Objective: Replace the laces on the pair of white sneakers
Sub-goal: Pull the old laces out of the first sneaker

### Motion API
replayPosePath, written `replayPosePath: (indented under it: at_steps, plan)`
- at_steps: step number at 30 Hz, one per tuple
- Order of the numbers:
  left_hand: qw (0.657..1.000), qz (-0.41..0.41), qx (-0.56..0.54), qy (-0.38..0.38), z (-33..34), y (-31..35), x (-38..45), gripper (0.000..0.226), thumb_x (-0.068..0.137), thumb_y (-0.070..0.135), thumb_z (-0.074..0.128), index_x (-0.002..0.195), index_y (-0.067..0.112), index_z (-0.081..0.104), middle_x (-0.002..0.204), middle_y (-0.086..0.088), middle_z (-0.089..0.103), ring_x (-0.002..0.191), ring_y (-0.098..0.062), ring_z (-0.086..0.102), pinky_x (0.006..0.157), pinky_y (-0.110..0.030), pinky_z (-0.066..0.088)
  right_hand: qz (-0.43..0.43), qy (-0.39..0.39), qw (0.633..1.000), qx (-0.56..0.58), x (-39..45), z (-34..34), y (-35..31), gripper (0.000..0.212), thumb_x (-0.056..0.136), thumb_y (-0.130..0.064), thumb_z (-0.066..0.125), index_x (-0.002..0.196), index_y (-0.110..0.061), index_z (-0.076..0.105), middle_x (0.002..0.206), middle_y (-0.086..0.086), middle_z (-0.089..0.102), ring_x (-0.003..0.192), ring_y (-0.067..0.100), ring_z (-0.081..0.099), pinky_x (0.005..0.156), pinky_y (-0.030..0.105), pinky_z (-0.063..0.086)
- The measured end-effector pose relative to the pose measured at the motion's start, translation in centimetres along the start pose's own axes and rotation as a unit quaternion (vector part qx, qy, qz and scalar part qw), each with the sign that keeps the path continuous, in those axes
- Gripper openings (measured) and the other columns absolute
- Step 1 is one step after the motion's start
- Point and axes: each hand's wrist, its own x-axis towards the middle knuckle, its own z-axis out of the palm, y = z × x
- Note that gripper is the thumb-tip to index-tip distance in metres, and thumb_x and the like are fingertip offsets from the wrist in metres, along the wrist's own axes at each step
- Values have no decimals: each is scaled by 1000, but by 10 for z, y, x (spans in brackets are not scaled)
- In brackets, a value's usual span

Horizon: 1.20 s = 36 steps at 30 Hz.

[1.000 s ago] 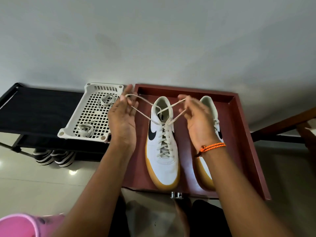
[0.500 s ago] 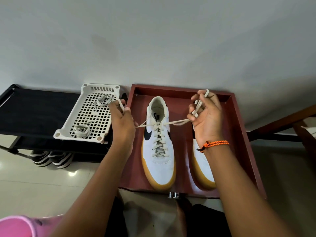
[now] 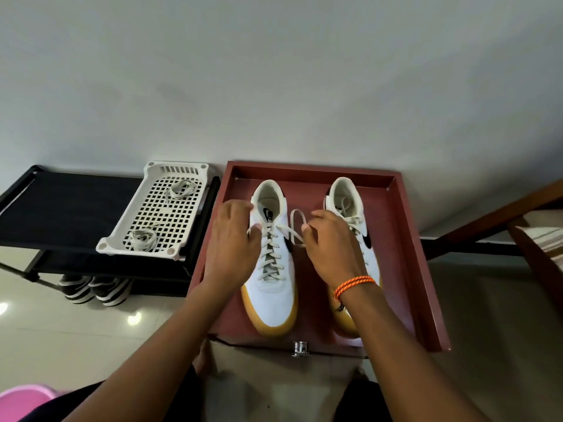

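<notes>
Two white sneakers with gum soles stand side by side in a dark red tray (image 3: 408, 239). The left sneaker (image 3: 271, 287) is laced with a cream lace (image 3: 269, 248). My left hand (image 3: 233, 239) sits at the shoe's left side, fingers curled on the lace end there. My right hand (image 3: 332, 245) pinches a loop of the same lace (image 3: 297, 226) just right of the shoe's collar. The right sneaker (image 3: 350, 205) is partly hidden behind my right hand and wrist; loose lace lies in its opening.
A white perforated basket (image 3: 152, 248) on a black rack (image 3: 61, 205) to the left holds two coiled laces (image 3: 141, 239). Black striped shoes (image 3: 94, 290) stand under the rack. A wooden piece (image 3: 530, 226) is at right, a pink object (image 3: 24, 400) at lower left.
Both hands have dropped from pulling the lace ends out sideways and come in close to the left sneaker's collar. The right hand now holds a loop of lace.
</notes>
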Motion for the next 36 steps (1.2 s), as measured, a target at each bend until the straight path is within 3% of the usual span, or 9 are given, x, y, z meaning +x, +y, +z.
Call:
replayPosePath:
  at_steps: [3,9,17,21,25,29,31,34,36]
  plan:
    - [997,66,23,-23,22,19,-3,17,100,17,63,114,24,71,138,3,57,127,-24,52,101,-40,48,-17,74,996,39,3,-11,7,16,97,-12,57,91,-11,72,106,4,64,105,24,59,87,43,54]
    - [992,93,85,-6,76,79,13,20,100,35,61,114,33,76,115,4,69,125,-28,52,112,-51,37,80,92,992,26,-1,-40,51,30,96,-12,62,123,-21,74,128,2,55,109,23,59,84,38,55]
    - [990,109,84,-38,108,105,22,16,99,26,67,112,18,73,113,0,62,106,-28,58,83,-47,51,85,82,992,38,2,-48,56,12,101,-10,56,103,-16,66,114,-5,56,84,18,58,68,38,53]
    - [994,5,-98,-56,107,103,28,14,105,30,62,100,19,68,115,-1,58,106,-22,59,91,-39,49,148,74,979,115,19,-44,61,23,106,-24,54,96,-6,63,112,7,55,91,27,59,80,42,50]
    - [926,-121,-359,-14,86,107,37,20,110,33,55,97,25,69,115,-2,67,103,-18,66,94,-35,51,181,148,883,406,31,-63,61,21,102,-14,62,96,3,72,90,3,66,83,12,60,83,32,51]
    - [854,-120,-506,17,63,116,57,22,108,17,60,94,7,74,110,0,78,100,-13,70,102,-31,53,118,162,676,709,29,-99,54,23,103,-15,54,87,-15,70,116,9,77,118,28,70,107,43,53]
    - [788,-124,-603,13,65,121,64,34,106,11,61,72,8,60,94,-9,78,87,-24,72,101,-42,57,74,169,587,788,29,-111,58,25,102,-18,51,78,-13,51,100,15,75,100,33,73,102,49,56]
    - [723,-172,-669,10,80,121,72,33,111,18,56,79,11,58,67,-3,49,52,-16,48,75,-40,60,97,206,608,761,31,-113,69,28,102,-22,51,75,-16,47,70,3,51,56,15,44,56,27,42]
    - [746,-212,-631,18,89,117,77,25,113,16,51,91,12,62,71,0,43,46,-10,42,63,-33,55,132,249,671,686,34,-109,75,27,102,-21,53,76,-17,49,67,1,43,48,10,29,43,23,24]
